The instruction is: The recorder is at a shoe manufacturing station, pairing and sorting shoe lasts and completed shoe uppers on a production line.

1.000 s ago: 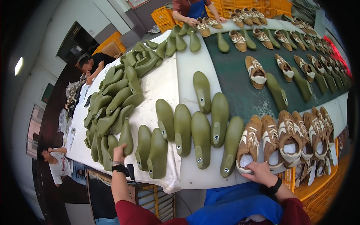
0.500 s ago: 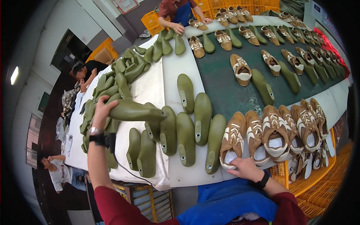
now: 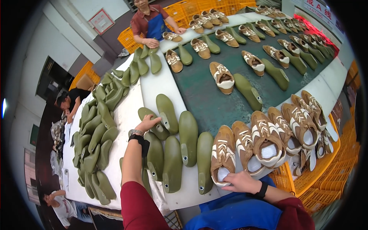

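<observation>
My left hand [image 3: 145,125] lies across a green shoe last [image 3: 159,131], its fingers closed round the middle. That last rests among several other green lasts near the front of the white tabletop, beside an upright green last [image 3: 167,111]. My right hand [image 3: 245,182] grips the heel of a brown sneaker [image 3: 222,151] with white stripes and laces, the thumb at its collar. The fingers under the heel are partly hidden. This sneaker is at the left end of a row of similar sneakers [image 3: 268,134], next to a green last [image 3: 205,161].
A pile of green lasts [image 3: 92,134] covers the left side. A green conveyor belt [image 3: 199,86] carries sneakers and lasts in rows. An orange crate [image 3: 322,161] stands at the front right. Across the table, a person in a blue apron [image 3: 155,27] touches a last.
My left hand has carried the last rightward from the pile to the row of lasts. My right hand stays on the sneaker's heel. The whole view has shifted.
</observation>
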The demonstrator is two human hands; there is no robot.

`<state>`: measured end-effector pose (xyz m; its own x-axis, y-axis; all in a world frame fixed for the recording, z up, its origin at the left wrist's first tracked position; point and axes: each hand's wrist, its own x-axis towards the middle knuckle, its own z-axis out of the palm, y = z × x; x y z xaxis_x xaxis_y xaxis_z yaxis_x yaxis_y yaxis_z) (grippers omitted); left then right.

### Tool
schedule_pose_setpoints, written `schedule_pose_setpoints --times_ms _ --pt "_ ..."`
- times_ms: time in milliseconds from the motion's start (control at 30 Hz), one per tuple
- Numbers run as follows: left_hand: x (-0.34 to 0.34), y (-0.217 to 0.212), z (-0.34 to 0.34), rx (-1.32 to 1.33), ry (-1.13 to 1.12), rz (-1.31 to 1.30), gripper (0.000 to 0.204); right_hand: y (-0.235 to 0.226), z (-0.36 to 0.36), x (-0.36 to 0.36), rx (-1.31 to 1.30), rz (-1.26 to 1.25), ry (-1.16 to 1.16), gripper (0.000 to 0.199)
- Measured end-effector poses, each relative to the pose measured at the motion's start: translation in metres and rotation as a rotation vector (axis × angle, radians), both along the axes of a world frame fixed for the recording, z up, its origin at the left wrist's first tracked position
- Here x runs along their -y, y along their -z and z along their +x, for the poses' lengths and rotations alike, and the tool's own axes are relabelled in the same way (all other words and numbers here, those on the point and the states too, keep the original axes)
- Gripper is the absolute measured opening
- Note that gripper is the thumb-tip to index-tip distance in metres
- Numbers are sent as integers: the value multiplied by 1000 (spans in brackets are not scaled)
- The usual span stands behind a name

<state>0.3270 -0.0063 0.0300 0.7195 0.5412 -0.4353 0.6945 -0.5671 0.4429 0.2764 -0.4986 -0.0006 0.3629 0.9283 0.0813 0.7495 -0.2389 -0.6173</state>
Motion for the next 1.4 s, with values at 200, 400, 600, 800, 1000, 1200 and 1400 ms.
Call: schedule_pose_setpoints --times_ms 200,400,600,800,1000,1200,1400 --pt "8 -1 -46 162 248 200 70 3 -4 -3 1 49 -20 30" --pt "130 -47 -57 410 666 438 68 3 -2 -1 6 52 15 31" --pt "210 -35 -85 -135 616 398 64 5 -7 -1 13 78 22 31" --pt "190 -10 -36 50 628 453 56 10 -6 4 28 95 -6 31" --pt "183 22 83 36 605 317 49 17 -7 0 -1 166 -61 33" --pt "237 26 127 23 462 93 47 12 1 4 -50 154 -64 31" --pt "247 12 97 96 259 -344 57 17 -2 3 -33 140 -52 31"
